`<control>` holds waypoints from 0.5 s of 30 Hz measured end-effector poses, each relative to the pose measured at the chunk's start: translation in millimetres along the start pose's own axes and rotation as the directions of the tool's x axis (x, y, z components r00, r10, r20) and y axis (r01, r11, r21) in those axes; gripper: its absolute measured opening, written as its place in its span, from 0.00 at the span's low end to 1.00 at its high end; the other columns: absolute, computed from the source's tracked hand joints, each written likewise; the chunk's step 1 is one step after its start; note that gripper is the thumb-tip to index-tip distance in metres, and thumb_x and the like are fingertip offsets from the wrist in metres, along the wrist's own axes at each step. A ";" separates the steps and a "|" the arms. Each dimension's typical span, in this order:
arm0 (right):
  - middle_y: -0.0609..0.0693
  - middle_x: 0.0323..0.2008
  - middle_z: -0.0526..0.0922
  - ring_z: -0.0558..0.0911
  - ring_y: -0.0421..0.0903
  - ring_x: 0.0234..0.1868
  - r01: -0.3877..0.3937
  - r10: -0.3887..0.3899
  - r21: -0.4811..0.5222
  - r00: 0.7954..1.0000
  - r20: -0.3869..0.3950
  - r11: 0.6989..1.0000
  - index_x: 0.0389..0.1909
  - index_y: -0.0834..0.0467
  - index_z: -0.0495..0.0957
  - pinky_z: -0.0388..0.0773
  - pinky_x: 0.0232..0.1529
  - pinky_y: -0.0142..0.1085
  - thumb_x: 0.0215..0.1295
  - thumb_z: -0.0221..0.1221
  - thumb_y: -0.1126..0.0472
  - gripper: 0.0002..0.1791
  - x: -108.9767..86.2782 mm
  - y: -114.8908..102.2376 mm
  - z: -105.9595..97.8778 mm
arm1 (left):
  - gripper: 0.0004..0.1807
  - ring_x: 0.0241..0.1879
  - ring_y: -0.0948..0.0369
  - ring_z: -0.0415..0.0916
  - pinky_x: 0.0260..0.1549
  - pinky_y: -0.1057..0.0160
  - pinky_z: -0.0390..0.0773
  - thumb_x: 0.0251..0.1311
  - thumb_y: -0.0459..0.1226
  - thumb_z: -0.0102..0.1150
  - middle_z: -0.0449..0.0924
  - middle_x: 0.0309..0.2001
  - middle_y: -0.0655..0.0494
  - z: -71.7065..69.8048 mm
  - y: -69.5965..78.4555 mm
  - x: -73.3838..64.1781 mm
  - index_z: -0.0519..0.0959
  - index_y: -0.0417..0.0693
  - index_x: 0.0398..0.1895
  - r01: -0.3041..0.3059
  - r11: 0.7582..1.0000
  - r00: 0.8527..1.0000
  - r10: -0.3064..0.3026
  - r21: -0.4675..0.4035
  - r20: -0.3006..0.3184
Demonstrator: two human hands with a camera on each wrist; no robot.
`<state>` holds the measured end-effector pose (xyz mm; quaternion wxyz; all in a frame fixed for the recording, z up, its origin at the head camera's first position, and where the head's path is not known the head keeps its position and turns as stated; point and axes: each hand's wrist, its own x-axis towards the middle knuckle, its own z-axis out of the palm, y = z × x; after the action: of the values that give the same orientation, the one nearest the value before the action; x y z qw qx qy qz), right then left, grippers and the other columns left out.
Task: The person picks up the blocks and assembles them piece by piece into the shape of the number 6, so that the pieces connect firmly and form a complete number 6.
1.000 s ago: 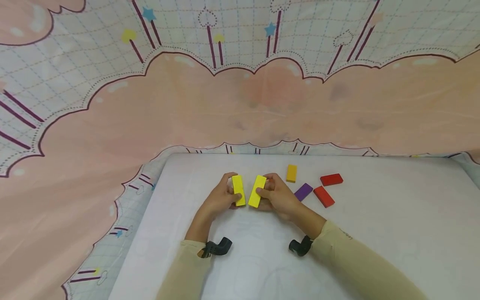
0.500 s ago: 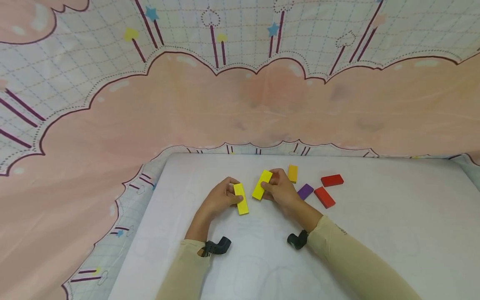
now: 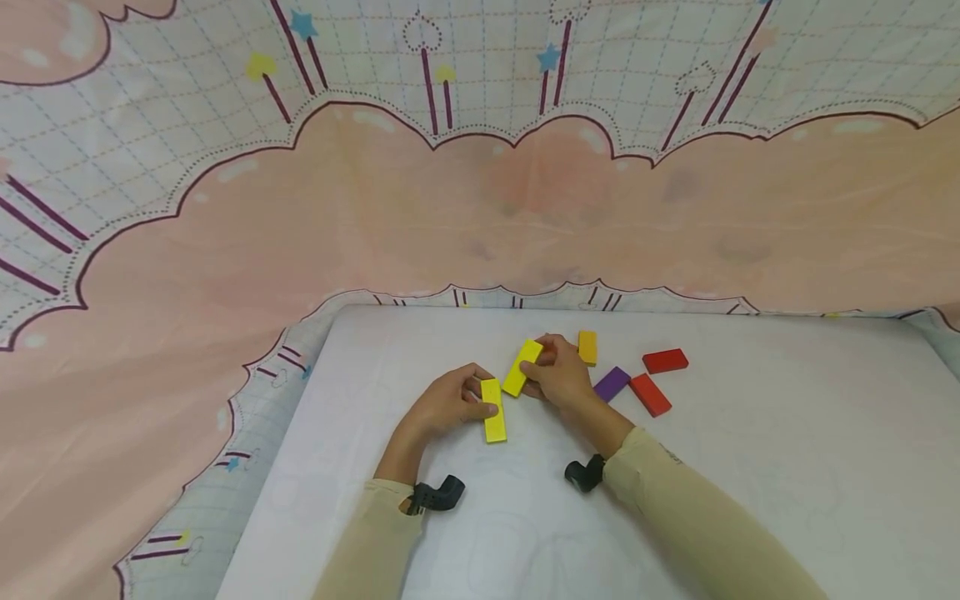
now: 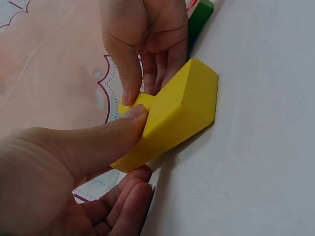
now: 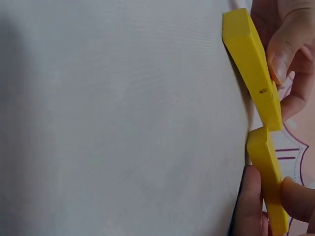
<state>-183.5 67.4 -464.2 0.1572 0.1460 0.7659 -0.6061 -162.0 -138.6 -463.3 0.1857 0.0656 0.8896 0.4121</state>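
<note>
My left hand [image 3: 448, 402] pinches a yellow rectangular block [image 3: 494, 421] between thumb and fingers, its long side pointing roughly toward me. Another yellow block [image 3: 522, 367], tilted to the right at its far end, is held by my right hand [image 3: 564, 379]. The two blocks are close together, the left one nearer to me. In the left wrist view the left thumb presses on its block [image 4: 170, 110], which partly covers the other block. From the right wrist, the left-hand block [image 5: 253, 69] appears above the right-hand block [image 5: 269, 179], their ends very near each other.
Right of my hands on the white table [image 3: 787, 467] lie an orange-yellow block [image 3: 587, 347], a purple block [image 3: 612, 384] and two red blocks [image 3: 665, 361]. A green-sided piece [image 4: 201, 20] shows behind the right hand. A patterned pink curtain [image 3: 480, 217] hangs behind the table.
My left hand has come toward me and right with its block. The right hand has moved slightly away from me with its block. The loose blocks have stayed in place.
</note>
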 end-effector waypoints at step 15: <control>0.57 0.46 0.77 0.81 0.43 0.21 0.063 -0.101 -0.322 0.990 -0.103 0.945 0.67 0.57 0.69 0.81 0.23 0.28 0.70 0.65 0.56 0.28 6.8 -10.7 7.2 | 0.23 0.36 0.59 0.71 0.37 0.62 0.71 0.59 0.42 0.73 0.75 0.37 0.56 2.9 0.6 0.2 0.80 0.56 0.58 -0.073 0.988 0.997 0.070 0.138 0.030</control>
<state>-193.6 58.2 -459.1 0.1077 0.1223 0.8668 -0.4713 -161.1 -136.1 -464.5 0.1770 0.1154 0.9108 0.3547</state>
